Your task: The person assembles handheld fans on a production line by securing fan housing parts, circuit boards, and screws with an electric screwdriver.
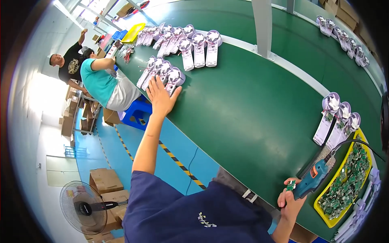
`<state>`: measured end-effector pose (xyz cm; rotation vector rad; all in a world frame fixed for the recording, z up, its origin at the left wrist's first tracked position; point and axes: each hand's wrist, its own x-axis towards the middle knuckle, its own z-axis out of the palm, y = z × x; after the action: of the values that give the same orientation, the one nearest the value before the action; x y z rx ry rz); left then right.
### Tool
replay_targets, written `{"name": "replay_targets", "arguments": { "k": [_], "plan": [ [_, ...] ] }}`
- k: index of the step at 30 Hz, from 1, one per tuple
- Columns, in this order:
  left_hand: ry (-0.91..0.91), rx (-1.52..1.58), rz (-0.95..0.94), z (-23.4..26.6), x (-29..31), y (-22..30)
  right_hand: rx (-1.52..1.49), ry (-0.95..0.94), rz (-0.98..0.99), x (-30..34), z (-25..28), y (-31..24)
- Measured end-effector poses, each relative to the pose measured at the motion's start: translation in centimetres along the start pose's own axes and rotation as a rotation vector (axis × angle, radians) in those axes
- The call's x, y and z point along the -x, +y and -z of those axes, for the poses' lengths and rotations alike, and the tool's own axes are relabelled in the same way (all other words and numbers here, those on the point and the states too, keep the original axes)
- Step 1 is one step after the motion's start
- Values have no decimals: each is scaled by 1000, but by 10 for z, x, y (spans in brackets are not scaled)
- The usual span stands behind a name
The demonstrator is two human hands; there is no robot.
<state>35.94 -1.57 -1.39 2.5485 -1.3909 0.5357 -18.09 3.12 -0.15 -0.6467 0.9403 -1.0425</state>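
Note:
My left hand (161,97) is stretched out with its fingers apart, touching the nearest of several lilac handheld fan housings (175,77) with white blades and loose wires. These lie side by side near the table's left edge. At the lower right, my right hand (291,200) pinches a small green circuit board (291,185) between thumb and fingers. Right beside it is a blue electric screwdriver (313,179) with a black cable; whether that hand also touches it I cannot tell. A yellow tray (333,223) of many green circuit boards stands to its right.
More fan housings (198,50) lie at the back of the green table (243,117), and others (327,121) near the tray. A grey metal post (262,28) rises at the back. Two people sit or stand at the far left, near a blue stool (137,113). A floor fan (84,207) stands lower left.

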Motion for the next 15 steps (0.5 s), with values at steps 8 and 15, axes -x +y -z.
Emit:
{"name": "replay_targets", "arguments": {
  "k": [8, 15],
  "plan": [
    [-40, 142, -69, -5, -23, -18, 5, 29, 9, -4, 1, 0],
    [-178, 98, 47, -15, -33, -62, 22, 15, -23, -5, -2, -4]
  ]
}}
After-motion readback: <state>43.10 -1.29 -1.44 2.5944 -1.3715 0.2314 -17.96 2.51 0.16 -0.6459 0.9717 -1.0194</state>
